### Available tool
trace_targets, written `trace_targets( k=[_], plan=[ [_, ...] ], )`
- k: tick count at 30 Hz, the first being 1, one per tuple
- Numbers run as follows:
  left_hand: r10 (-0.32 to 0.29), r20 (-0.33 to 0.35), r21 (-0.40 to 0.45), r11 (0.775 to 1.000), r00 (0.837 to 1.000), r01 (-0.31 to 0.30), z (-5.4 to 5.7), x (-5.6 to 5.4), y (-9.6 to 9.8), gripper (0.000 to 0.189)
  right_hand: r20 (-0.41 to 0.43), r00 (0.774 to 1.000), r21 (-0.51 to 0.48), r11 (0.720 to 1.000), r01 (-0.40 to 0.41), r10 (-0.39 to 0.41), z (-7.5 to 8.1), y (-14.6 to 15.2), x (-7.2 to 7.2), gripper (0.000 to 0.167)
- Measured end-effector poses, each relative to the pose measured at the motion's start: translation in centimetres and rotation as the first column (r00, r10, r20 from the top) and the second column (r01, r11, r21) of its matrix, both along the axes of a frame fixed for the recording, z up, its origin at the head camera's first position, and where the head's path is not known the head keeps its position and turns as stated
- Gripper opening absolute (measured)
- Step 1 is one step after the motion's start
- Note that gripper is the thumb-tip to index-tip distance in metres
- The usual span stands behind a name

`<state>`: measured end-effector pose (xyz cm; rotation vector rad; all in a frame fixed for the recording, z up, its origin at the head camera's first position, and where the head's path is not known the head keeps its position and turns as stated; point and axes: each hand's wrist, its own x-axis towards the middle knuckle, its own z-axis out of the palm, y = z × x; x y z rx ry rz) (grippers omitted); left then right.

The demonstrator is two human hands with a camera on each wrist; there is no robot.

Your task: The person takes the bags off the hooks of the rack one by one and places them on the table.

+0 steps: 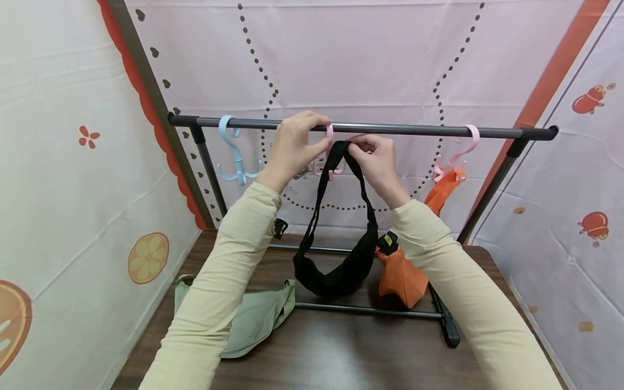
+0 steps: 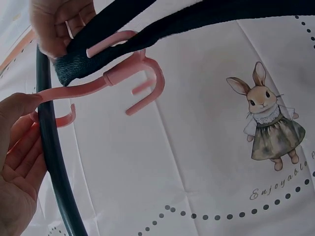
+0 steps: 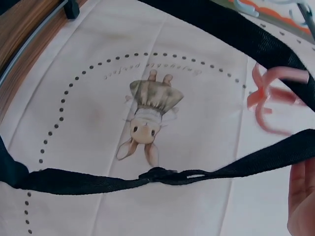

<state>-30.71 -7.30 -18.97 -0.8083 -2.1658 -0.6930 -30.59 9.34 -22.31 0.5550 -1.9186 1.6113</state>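
Note:
My left hand [image 1: 296,142] is up at the rail, pinching the stem of a pink multi-prong hook [image 2: 74,91] between thumb and fingers, with the fingers behind the rail. My right hand [image 1: 379,161] pinches the top of the strap [image 1: 336,155] of a black waist bag [image 1: 343,279]. That strap is looped beside the hook and lies over one of its prongs in the left wrist view. Below, the bag's pouch hangs in a curve between both arms. The right wrist view shows the two strap sides spread apart, with the pink prongs [image 3: 268,96] between them.
A dark rail [image 1: 409,129] spans the stand. A blue hook [image 1: 238,157] hangs at left, and another pink hook [image 1: 470,143] at right carries an orange waist bag [image 1: 402,279]. On the wooden table [image 1: 341,346] lies a green bag [image 1: 258,319], partly behind the left sleeve.

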Motion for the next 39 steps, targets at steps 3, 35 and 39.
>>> trace_targets(
  k=[3,35,39],
  plan=[
    [0.012,-0.006,-0.004,1.0,1.0,-0.012,0.0,0.0,0.0,0.021,-0.045,0.999,-0.012,1.0,0.024,-0.024,-0.2,-0.3,0.3,0.012],
    [0.012,-0.007,0.1,0.995,1.0,-0.011,-1.9,1.9,-0.3,0.047,-0.048,0.998,-0.102,0.994,0.036,-0.041,1.9,-1.0,5.6,0.013],
    [-0.03,-0.045,0.166,0.985,0.999,0.037,-4.6,2.9,-1.6,0.044,-0.046,0.998,-0.095,0.995,0.032,-0.036,2.2,-0.8,6.2,0.014]
  ],
)
